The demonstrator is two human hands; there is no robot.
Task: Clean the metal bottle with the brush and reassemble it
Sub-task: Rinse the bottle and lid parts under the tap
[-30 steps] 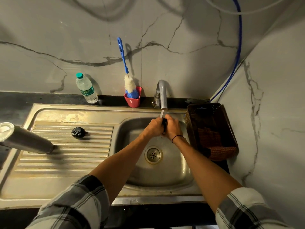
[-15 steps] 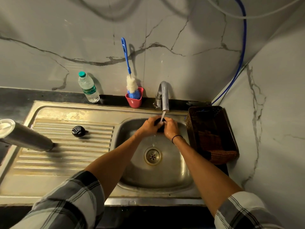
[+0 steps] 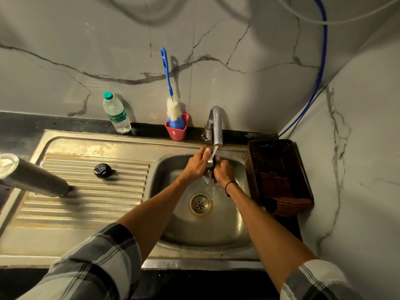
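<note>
While water runs from the tap (image 3: 216, 126) into the sink (image 3: 173, 232), both hands meet right under the spout, above the drain (image 3: 200, 204). The left hand (image 3: 198, 164) and the right hand (image 3: 224, 173) have their fingers curled round a small dark part (image 3: 213, 167) held between them in the stream; it is mostly hidden by the fingers, so what it is cannot be told. A black band sits on the right wrist. Left of the tap, on the ribbed draining board (image 3: 86, 202), a black cap (image 3: 102, 170) lies alone, well apart from the hands. Farther left of the tap, the metal bottle (image 3: 32, 179) lies on its side at the board's far edge, its open mouth turned toward the left border of the view, untouched. Just left of the tap, at the wall, the brush (image 3: 171, 105) with its blue handle stands bristles down in a red cup (image 3: 177, 132). Beyond that, also left of the tap, a plastic water bottle (image 3: 116, 114) with a green cap stands upright. Right of the tap, beside the basin, sits a dark basket (image 3: 279, 174).
</note>
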